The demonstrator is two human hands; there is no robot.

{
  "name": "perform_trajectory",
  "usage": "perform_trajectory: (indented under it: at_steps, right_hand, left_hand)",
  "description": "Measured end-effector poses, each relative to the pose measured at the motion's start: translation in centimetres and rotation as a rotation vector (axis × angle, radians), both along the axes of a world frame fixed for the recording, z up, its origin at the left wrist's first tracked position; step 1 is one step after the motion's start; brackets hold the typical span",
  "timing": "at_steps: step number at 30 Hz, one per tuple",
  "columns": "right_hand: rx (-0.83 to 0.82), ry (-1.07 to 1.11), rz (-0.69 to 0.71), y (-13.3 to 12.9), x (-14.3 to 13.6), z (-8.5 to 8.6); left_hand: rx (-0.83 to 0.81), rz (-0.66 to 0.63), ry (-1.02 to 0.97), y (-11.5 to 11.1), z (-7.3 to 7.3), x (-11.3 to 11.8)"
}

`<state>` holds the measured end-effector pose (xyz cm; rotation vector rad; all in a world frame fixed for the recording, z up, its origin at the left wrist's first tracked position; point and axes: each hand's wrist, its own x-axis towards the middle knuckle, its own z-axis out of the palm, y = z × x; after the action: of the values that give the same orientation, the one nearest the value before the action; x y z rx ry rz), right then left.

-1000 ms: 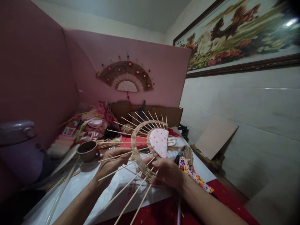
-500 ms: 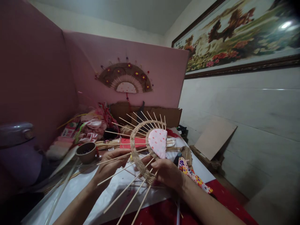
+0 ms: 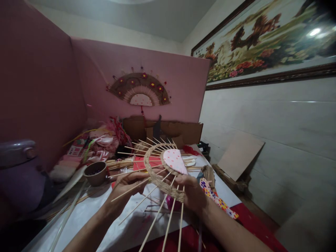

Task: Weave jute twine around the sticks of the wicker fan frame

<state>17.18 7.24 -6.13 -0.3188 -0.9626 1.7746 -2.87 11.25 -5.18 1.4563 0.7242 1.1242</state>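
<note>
Both hands hold up a half-round woven fan frame (image 3: 153, 176), made of thin pale sticks fanning out through a braided twine band. At its core is a white half-disc with pink spots (image 3: 173, 160), edged in twine. My left hand (image 3: 128, 187) is closed on the sticks and the band's left side. My right hand (image 3: 191, 192) grips the lower right, its thumb by the half-disc's lower edge. Long stick ends point down toward me. Some fingers of both hands are hidden behind the frame.
A brown bowl (image 3: 96, 173) and a purple flask (image 3: 19, 175) stand at left. Cloth and ribbons (image 3: 102, 140) are heaped behind. Flower-patterned cloth (image 3: 217, 199) lies at right. A finished fan (image 3: 140, 87) hangs on the pink panel, with cardboard (image 3: 187, 131) below.
The fan frame has tilted flatter and its top has dropped. Its lower sticks have swung to the right. Both hands keep their hold.
</note>
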Motion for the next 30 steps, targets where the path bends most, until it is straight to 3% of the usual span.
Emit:
perform_trajectory:
  at_steps: [4, 15, 20, 26, 30]
  right_hand:
    - [-0.003, 0.04, -0.002, 0.2, -0.2, -0.1]
    - [-0.103, 0.089, 0.034, 0.7, 0.5, -0.8]
    - [-0.124, 0.086, -0.065, 0.9, 0.7, -0.9]
    - [-0.14, 0.088, -0.148, 0.9, 1.1, -0.4]
    - [-0.14, 0.071, -0.159, 0.8, 1.2, 0.0]
  left_hand:
    - [-0.037, 0.001, -0.01, -0.3, 0.1, 0.4]
    - [0.12, -0.041, 0.158, -0.6, -0.3, 0.8]
    - [0.189, 0.101, 0.213, 0.1, -1.0, 0.5]
    - [0.316, 0.298, 0.304, 0.5, -0.6, -0.1]
    - [0.271, 0.298, 0.283, 0.8, -0.1, -0.7]
